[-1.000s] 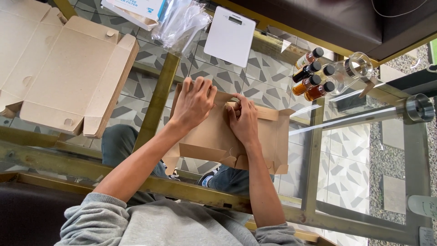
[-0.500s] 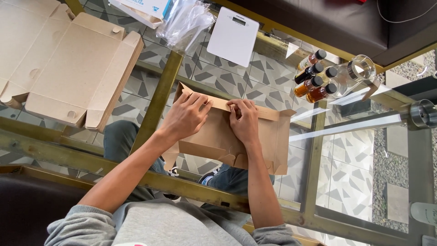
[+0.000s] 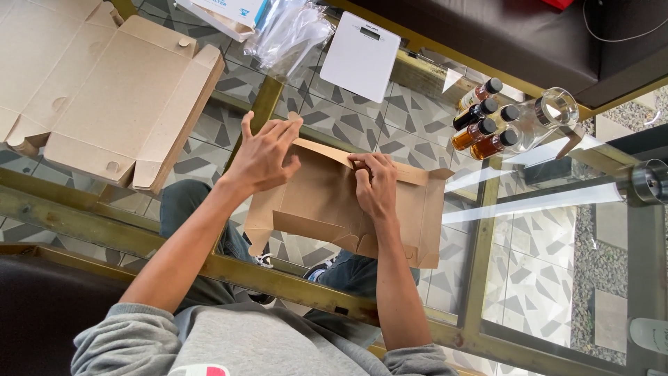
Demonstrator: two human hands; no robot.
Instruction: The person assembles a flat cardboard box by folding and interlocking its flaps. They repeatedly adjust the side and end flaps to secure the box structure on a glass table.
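Lifting off the kraft cardboard box blank [image 3: 341, 209] on the glass table [image 3: 557, 230], the left hand [image 3: 263, 157] now hovers, fingers spread and released; the right hand [image 3: 376, 184] still pinches the rear flap's fold.

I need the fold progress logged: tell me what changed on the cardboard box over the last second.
The left hand slid left along the far flap of the brown cardboard box, its fingers now spread at the left end. The right hand stayed pressing the flap's fold near the middle. The flat cardboard sheet, white scale and small bottles did not move.
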